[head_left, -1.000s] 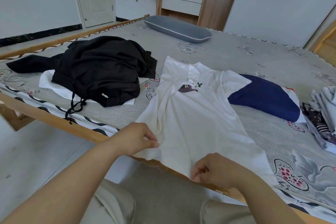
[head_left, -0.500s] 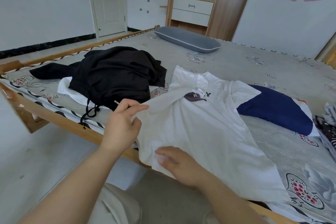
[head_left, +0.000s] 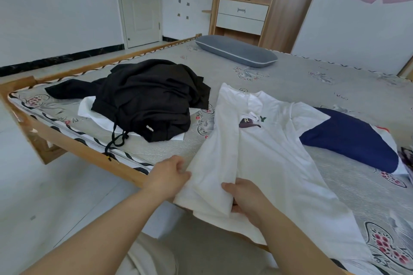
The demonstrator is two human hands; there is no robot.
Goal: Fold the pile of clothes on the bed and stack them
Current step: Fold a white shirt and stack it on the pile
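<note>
A white T-shirt [head_left: 263,152] with a dark cap print lies face up across the near edge of the bed [head_left: 312,82], its left side folded inward. My left hand [head_left: 168,173] pinches the shirt's folded left edge near the hem. My right hand [head_left: 243,197] grips the bunched hem fold just to the right of it. A heap of black clothes [head_left: 147,100] sits to the left on a white garment [head_left: 93,114]. A folded navy garment [head_left: 348,138] lies to the right, partly under the shirt's sleeve.
A grey pillow [head_left: 237,50] lies at the far side of the bed. The wooden bed frame [head_left: 55,138] runs along the near and left edges. More patterned clothing [head_left: 407,158] shows at the right border. A wooden cabinet [head_left: 243,6] stands behind.
My left hand dropped from the raised left side of the shirt down to its hem edge, leaving that side folded inward. My right hand closed on the hem. The view tilted upward.
</note>
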